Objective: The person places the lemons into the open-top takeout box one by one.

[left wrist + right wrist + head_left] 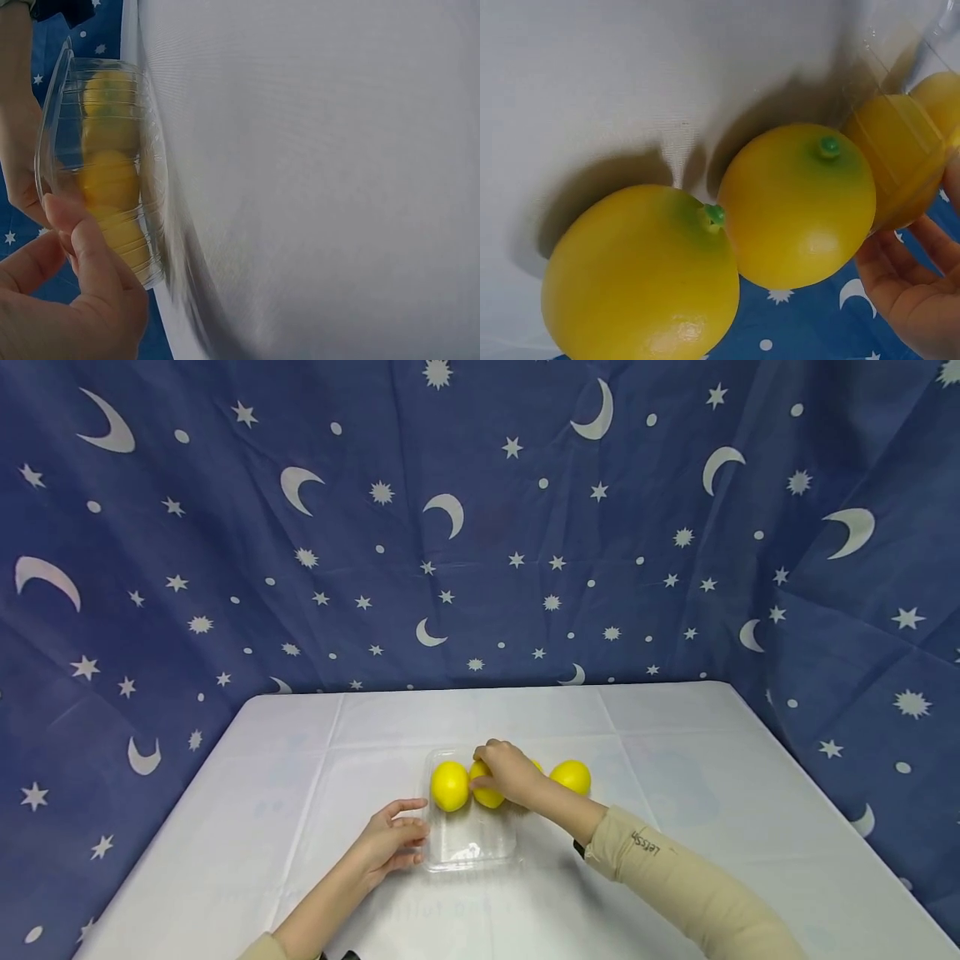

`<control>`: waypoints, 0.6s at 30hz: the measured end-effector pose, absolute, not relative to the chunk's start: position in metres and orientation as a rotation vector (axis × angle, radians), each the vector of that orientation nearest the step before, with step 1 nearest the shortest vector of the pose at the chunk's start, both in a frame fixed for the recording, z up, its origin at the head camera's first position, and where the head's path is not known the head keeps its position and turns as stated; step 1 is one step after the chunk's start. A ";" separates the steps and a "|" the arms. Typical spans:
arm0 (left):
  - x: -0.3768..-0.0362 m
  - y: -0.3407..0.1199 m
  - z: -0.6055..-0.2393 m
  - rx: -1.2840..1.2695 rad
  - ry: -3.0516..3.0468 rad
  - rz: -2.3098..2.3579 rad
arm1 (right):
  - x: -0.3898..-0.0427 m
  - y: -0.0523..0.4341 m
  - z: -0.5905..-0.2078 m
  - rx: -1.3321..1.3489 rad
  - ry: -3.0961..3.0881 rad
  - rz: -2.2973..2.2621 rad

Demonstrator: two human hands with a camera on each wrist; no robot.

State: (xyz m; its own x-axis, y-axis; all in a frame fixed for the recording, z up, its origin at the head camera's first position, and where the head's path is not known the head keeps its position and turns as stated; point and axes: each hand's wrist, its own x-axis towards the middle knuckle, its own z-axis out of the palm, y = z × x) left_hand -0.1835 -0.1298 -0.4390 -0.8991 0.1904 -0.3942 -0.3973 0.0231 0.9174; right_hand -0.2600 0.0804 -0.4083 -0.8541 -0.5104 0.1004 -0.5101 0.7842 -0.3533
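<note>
My right hand (508, 770) has its fingers curled over a lemon (486, 790) at the far end of the clear plastic tray (471, 850), beside another lemon (449, 786) already in it. My left hand's (390, 843) fingers pinch the tray's left rim. Two more lemons lie outside on the white surface (675, 727), one (571, 776) plainly visible just right of my hand. My beige sleeve (675, 877) carries small dark writing I cannot read reliably.
</note>
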 end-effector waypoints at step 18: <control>-0.183 -0.129 -0.440 -0.273 1.921 1.936 | -0.252 0.085 -0.406 -0.817 2.966 -0.692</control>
